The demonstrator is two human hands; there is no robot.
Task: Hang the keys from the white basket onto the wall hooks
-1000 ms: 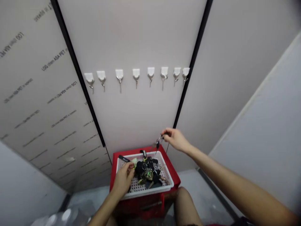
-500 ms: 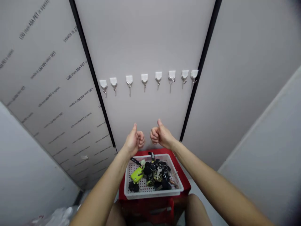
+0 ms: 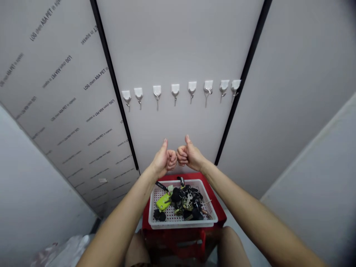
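Note:
My left hand (image 3: 164,160) and my right hand (image 3: 189,155) are both raised in front of the wall, each a closed fist with the thumb up. The knuckles touch each other and neither hand holds anything. Below them a white perforated basket (image 3: 154,219) sits on a red stool (image 3: 214,205). A pile of keys and key fobs (image 3: 185,202), mostly black with one lime-green fob (image 3: 163,202), lies in the basket. Above the hands a row of white adhesive hooks (image 3: 175,89) runs across the wall panel; the hooks appear bare.
Black vertical strips (image 3: 114,85) divide the grey wall panels; the left panel carries printed protective film. A crumpled clear plastic bag (image 3: 66,248) lies on the floor at the lower left. My knees (image 3: 230,244) flank the red stool.
A second ago my left hand was in the basket and my right held a key above it. Both hands rose empty into thumbs-up fists and have moved together until they touch.

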